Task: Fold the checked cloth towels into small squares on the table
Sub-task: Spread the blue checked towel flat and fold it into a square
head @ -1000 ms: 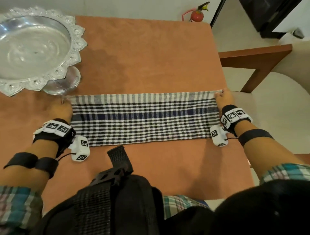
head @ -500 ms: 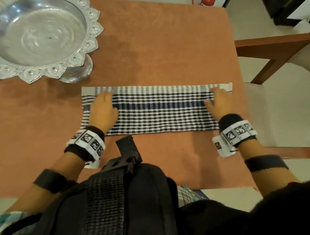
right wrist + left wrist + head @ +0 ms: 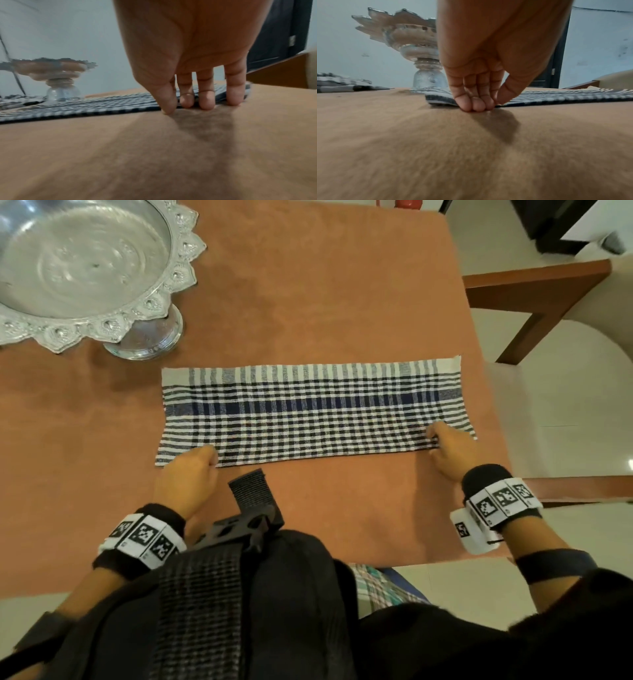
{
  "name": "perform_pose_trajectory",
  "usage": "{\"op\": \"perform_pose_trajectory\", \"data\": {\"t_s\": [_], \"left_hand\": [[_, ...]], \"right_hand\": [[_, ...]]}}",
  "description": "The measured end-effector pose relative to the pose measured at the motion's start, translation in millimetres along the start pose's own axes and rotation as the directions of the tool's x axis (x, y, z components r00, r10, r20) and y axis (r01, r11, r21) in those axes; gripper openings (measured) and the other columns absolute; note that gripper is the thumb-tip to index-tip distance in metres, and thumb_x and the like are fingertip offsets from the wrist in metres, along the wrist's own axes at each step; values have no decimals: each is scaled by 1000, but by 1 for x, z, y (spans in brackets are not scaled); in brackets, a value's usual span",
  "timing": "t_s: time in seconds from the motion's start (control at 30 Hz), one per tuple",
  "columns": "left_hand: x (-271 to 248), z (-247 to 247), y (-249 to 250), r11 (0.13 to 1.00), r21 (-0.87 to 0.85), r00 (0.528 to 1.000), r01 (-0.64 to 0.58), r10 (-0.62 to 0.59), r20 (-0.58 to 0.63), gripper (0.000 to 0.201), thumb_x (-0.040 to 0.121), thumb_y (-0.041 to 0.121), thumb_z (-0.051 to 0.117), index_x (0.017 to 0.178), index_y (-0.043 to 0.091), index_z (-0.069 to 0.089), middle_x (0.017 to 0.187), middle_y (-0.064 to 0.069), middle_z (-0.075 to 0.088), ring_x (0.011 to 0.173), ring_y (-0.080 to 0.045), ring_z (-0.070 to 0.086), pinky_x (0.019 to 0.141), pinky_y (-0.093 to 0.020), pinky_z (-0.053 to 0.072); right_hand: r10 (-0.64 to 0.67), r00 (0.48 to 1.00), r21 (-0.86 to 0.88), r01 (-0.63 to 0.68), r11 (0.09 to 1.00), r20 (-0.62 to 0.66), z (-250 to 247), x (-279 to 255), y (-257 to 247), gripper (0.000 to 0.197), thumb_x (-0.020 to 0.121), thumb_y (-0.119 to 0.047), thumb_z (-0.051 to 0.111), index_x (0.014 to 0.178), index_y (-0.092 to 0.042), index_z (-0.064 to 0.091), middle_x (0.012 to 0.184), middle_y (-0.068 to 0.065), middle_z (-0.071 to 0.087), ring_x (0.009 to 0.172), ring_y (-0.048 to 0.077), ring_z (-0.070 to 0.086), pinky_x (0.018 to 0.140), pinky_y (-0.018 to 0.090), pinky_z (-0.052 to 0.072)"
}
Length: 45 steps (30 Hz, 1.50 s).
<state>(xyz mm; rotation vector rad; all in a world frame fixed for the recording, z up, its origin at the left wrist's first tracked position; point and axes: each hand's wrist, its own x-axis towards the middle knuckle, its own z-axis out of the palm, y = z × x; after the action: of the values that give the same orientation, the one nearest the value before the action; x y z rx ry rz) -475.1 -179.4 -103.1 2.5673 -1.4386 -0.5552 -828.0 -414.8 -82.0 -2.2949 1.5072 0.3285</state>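
Observation:
A checked cloth towel (image 3: 308, 412), blue, black and white, lies folded into a long strip across the orange table (image 3: 308, 285). My left hand (image 3: 209, 457) is at its near left corner. In the left wrist view the left hand (image 3: 488, 105) pinches the near edge of the towel (image 3: 556, 97), bunched fingers in front and thumb on top. My right hand (image 3: 433, 438) is at the near right corner. In the right wrist view the right hand (image 3: 188, 106) has spread, fairly straight fingers resting on the edge of the towel (image 3: 85, 108), with the thumb tip on the table just before it.
A silver pedestal bowl (image 3: 82, 268) stands at the far left, close to the towel's far left corner. More checked cloth (image 3: 342, 83) lies left of the bowl's foot. A wooden chair (image 3: 548, 289) stands beyond the table's right edge. A black chest strap (image 3: 253, 501) overhangs the near edge.
Both hands left the towel's far corners, passed over its middle and came back to its near edge. The left hand now pinches that edge. The towel still lies flat.

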Motion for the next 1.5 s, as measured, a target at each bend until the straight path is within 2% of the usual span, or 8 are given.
{"op": "perform_pose_trajectory", "data": {"t_s": [0.13, 0.33, 0.6, 0.7, 0.8, 1.1, 1.33, 1.5], "left_hand": [[-5, -5, -15, 999, 25, 999, 31, -31, -37, 22, 77, -4, 59, 99, -3, 55, 97, -25, 56, 83, -42, 55, 70, -46, 45], [1, -15, -19, 990, 143, 1000, -17, 18, -5, 16, 71, -9, 61, 85, -8, 55, 86, -32, 57, 67, -46, 56, 54, -47, 41], [-4, -47, 6, 965, 245, 991, 90, -112, 78, 14, 88, 8, 46, 92, -1, 56, 96, -23, 61, 81, -37, 56, 64, -38, 40], [20, -26, 57, 995, 61, 997, -77, 77, -4, 38, 90, 9, 45, 127, 1, 46, 131, -20, 49, 118, -34, 47, 95, -44, 42], [31, 6, 85, 978, 72, 969, -194, 180, 167, 58, 98, 32, 36, 148, 17, 11, 157, -9, 5, 145, -26, 6, 117, -47, 11], [30, 6, 73, 977, 211, 956, -6, -56, 288, 62, 95, 53, 19, 146, 32, -9, 155, -1, -21, 143, -29, -17, 112, -57, -4], [98, 0, 124, 977, 158, 907, -140, 62, 417, 60, 95, 54, 25, 145, 41, -6, 154, 7, -22, 142, -27, -19, 110, -65, -1], [85, -10, 54, 987, 147, 942, 67, -111, 315, 68, 85, 71, 19, 140, 47, -12, 152, 13, -26, 140, -24, -25, 107, -64, -11]], "right_hand": [[60, 996, -109, -67, 992, -70, -6, 3, 24, 33, 86, -6, 49, 118, -10, 46, 107, 23, 60, 91, 38, 58, 84, 44, 50], [94, 986, -167, -117, 979, -141, -4, 12, 28, 13, 86, -8, 46, 95, -6, 55, 84, 24, 64, 73, 38, 60, 70, 43, 53], [18, 982, -290, -72, 954, -185, -14, 13, -32, 18, 88, -13, 49, 102, -4, 57, 109, 18, 59, 105, 36, 53, 90, 46, 45], [-209, 977, -96, 204, 974, -42, 12, 8, -127, 53, 92, -21, 45, 142, -15, 29, 150, 12, 26, 140, 32, 20, 113, 54, 20], [-218, 949, -5, 225, 974, 228, 39, -1, -182, 59, 98, -32, 31, 148, -32, 0, 157, 1, -12, 144, 28, -14, 111, 61, -2], [179, 958, -67, -168, 983, 225, 14, 7, -80, 65, 94, -57, 25, 145, -40, -12, 154, -4, -25, 141, 29, -21, 106, 70, -1], [-151, 965, -35, 162, 986, 216, 10, 71, -165, 54, 98, -42, 27, 144, -44, -2, 156, -7, -17, 143, 28, -17, 107, 69, -2], [40, 982, -51, -31, 998, 185, -3, 82, -79, 64, 87, -71, 18, 140, -51, -11, 153, -15, -23, 142, 24, -21, 101, 72, -9]]}}
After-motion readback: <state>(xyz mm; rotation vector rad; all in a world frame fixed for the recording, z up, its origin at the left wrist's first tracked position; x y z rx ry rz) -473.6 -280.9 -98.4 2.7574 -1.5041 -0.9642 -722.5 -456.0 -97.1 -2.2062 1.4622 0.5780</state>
